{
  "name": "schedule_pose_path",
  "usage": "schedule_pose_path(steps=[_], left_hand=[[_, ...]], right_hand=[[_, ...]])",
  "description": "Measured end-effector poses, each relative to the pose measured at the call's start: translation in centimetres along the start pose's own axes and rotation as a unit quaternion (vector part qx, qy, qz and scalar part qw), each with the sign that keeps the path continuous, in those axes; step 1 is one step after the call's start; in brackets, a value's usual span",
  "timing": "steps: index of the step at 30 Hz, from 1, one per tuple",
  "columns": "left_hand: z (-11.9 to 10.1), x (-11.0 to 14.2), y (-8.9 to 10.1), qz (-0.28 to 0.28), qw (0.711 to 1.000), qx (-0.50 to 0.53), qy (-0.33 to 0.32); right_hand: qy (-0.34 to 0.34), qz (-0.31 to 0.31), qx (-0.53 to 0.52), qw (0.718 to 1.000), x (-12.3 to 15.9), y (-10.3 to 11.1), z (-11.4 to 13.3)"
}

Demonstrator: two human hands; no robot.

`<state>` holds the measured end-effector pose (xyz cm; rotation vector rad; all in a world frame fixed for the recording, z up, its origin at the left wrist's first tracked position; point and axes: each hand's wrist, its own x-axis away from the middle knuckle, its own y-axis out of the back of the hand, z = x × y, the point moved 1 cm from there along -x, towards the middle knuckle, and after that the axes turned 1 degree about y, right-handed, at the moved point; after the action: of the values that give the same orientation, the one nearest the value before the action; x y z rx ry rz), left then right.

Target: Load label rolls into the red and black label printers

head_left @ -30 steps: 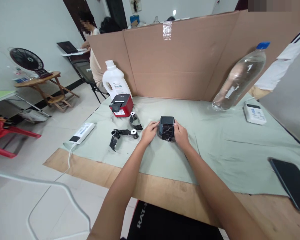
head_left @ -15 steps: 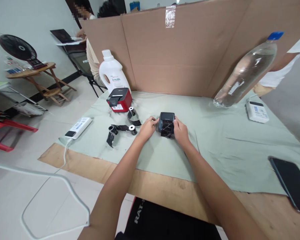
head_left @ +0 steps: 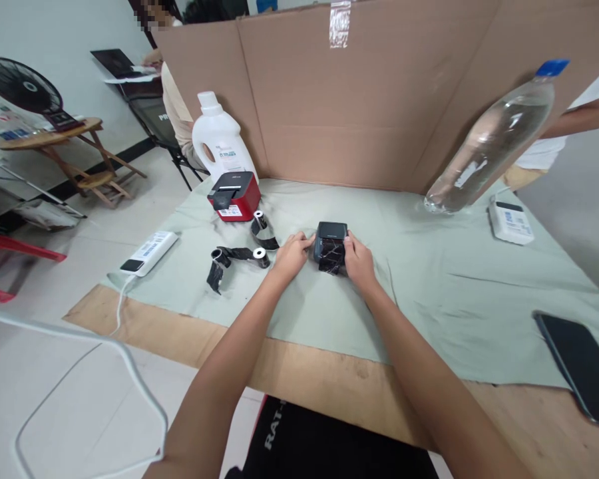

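A small black printer (head_left: pixel 332 231) sits on the green cloth in front of me, with a strip of dark, pale-veined film (head_left: pixel 332 256) hanging from its front. My left hand (head_left: pixel 293 256) has its fingers bent, a fingertip pressed to the printer's left side. Along the right side, my right hand (head_left: pixel 358 259) grips it with the thumb at the near edge; its other fingers are partly hidden. To the left lie small rolls of black film, one roll (head_left: pixel 261 257) with a white core, another (head_left: pixel 259 220) partly unwound behind it. A red and black printer (head_left: pixel 234 196) stands beyond them.
Behind the red printer is a white jug (head_left: pixel 222 136). A large water bottle (head_left: pixel 494 143) leans against the cardboard screen (head_left: pixel 339 106). White power banks (head_left: pixel 150 253) lie at both sides, and a phone (head_left: pixel 582 366) at the right edge. Other people are beyond the screen.
The view has tilted down and shifted slightly, so everything sits differently in the picture. Both hands stay at the black printer's sides. Behind the screen at right, another person's arm has come into view.
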<state>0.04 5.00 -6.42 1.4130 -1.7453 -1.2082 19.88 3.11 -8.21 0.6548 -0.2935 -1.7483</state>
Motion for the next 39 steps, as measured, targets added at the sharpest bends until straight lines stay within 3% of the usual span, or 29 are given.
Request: schedule_pose_path(steps=[14,28,39], left_hand=[[0.5,-0.3,-0.6,-0.003,1.0,-0.013,-0.024],[1.2,-0.5,-0.8,-0.014,0.998,0.065,0.009],[1.6,-0.3,-0.8,-0.011,0.994,0.106,-0.002]], right_hand=[[-0.01,-0.001,-0.006,1.0,0.2,0.2,0.1],[0.004,-0.002,-0.035,0.999,0.2,0.2,0.1],[-0.008,0.003,-0.042,0.999,0.1,0.3,0.2]])
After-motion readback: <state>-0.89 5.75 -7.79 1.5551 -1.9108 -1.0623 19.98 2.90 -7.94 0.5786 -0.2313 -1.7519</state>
